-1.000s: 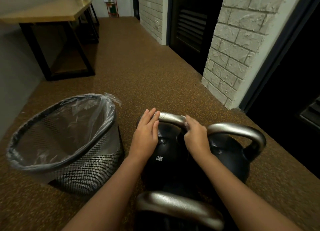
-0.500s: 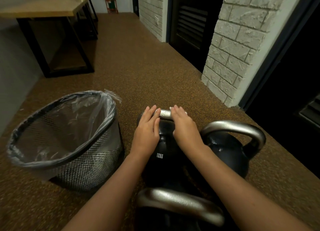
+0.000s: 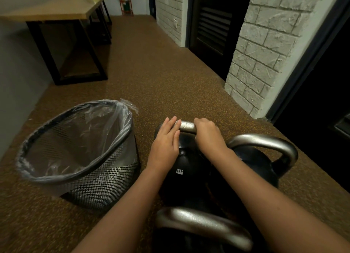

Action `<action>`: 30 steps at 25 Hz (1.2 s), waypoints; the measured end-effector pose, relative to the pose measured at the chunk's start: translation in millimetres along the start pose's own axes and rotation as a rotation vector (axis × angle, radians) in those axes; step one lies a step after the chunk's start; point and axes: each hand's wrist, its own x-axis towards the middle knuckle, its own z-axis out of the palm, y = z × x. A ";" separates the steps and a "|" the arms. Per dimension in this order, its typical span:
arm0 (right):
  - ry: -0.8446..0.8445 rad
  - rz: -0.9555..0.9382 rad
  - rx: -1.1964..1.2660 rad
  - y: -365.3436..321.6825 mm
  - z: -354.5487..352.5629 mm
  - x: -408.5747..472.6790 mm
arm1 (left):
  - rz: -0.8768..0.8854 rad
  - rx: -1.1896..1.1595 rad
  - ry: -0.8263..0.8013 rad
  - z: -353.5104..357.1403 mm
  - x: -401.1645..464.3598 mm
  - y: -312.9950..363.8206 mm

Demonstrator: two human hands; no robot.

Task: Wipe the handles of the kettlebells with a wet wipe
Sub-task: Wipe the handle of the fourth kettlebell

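Observation:
Three black kettlebells with steel handles stand close together on the brown floor. The middle one is marked 12KG (image 3: 180, 171). My left hand (image 3: 166, 139) rests with straight fingers on the left end of its handle (image 3: 186, 126). My right hand (image 3: 208, 137) is curled over the same handle just to the right, a short gap from the left hand. No wet wipe shows; anything under the right palm is hidden. A second kettlebell's handle (image 3: 265, 140) arches at the right, and a third handle (image 3: 198, 222) lies nearest me.
A black mesh waste bin (image 3: 106, 186) lined with a clear bag stands just left of the kettlebells. A wooden table on a black frame (image 3: 56, 10) is at the far left. A white brick pillar (image 3: 261, 53) and dark doorways line the right side.
My right hand has slid left along the 12 kg kettlebell's handle, from its right end toward my left hand. The left hand has stayed in place.

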 end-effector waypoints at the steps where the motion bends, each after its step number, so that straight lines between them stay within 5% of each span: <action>1: -0.008 -0.002 -0.018 1.9 -2.8 1.1 | -0.003 -0.003 0.002 -0.3 0.0 0.1; 11: 0.043 -0.274 -0.017 9.0 -2.0 -17.9 | -0.020 -0.001 0.000 0.8 0.8 1.0; 18: -0.491 -0.091 0.002 10.4 -38.8 59.2 | -0.004 -0.006 -0.022 -3.7 1.3 -0.1; 30: 0.238 -0.422 -0.107 42.6 33.7 -51.2 | 0.004 -0.006 0.012 -1.0 0.5 1.2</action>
